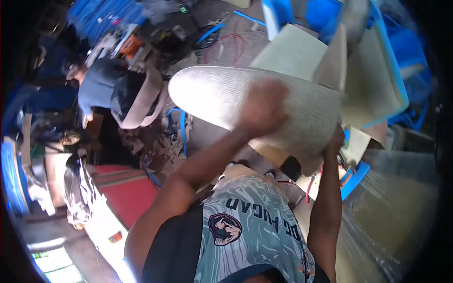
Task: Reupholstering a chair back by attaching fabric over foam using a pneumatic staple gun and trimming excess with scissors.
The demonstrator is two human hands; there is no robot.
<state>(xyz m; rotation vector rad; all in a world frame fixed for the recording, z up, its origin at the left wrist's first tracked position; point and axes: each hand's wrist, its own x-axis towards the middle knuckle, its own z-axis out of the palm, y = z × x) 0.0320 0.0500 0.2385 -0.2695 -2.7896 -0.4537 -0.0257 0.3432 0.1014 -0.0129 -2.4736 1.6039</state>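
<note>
A pale, finely ribbed panel (212, 89) with one rounded end spans the space in front of me, its left part brightly lit. My left hand (266, 108) is over the panel's middle, smeared by motion. Its fingers look curled into a fist, and whatever they may hold is hidden. At the panel's lower right corner, my right hand (334, 141) grips the edge, with its fingers partly hidden.
Beyond the panel stand large cream boards (292, 52) and a curved cream shell with blue edging (398, 89). A person (104, 85) bends over on a seat at the left. Scraps (160, 127) litter the floor. Plastic-wrapped material (391, 203) lies to the right.
</note>
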